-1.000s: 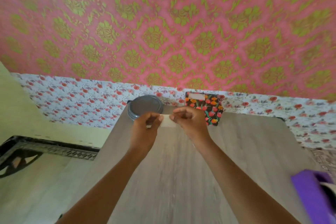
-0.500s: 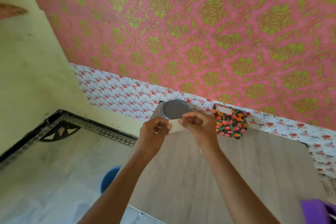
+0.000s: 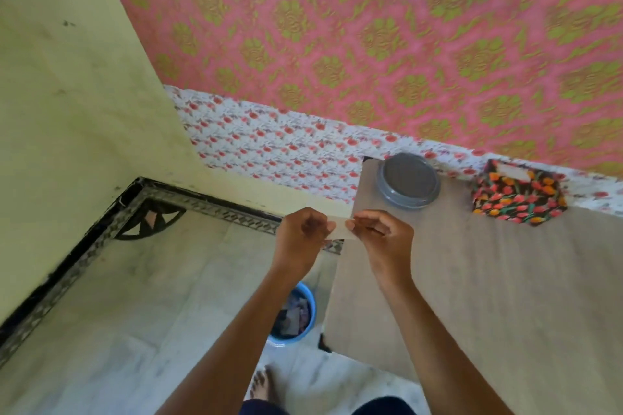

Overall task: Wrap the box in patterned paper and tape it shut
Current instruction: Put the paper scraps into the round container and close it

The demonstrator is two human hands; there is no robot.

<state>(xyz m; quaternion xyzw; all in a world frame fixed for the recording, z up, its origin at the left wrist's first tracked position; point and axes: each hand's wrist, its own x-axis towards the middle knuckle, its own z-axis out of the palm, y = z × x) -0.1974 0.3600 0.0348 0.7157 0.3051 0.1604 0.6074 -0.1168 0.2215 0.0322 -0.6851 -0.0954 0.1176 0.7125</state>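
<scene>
The box (image 3: 517,197), wrapped in black paper with red and orange flowers and bearing a pale strip on top, sits at the table's far edge by the wall. Both my hands are raised near the table's left edge, well left of the box. My left hand (image 3: 301,236) and my right hand (image 3: 382,236) each pinch one end of a short pale strip of tape (image 3: 338,227) stretched between them.
A round grey lidded container (image 3: 408,180) stands on the wooden table (image 3: 505,296) left of the box. Below the table's left edge a blue bucket (image 3: 296,313) with scraps sits on the tiled floor, near my foot (image 3: 261,384). Pink patterned cloth covers the wall.
My view has swung left and down, bringing the floor and blue bucket into sight. My hands have kept pinching the tape strip and moved left toward the table's edge, away from the box.
</scene>
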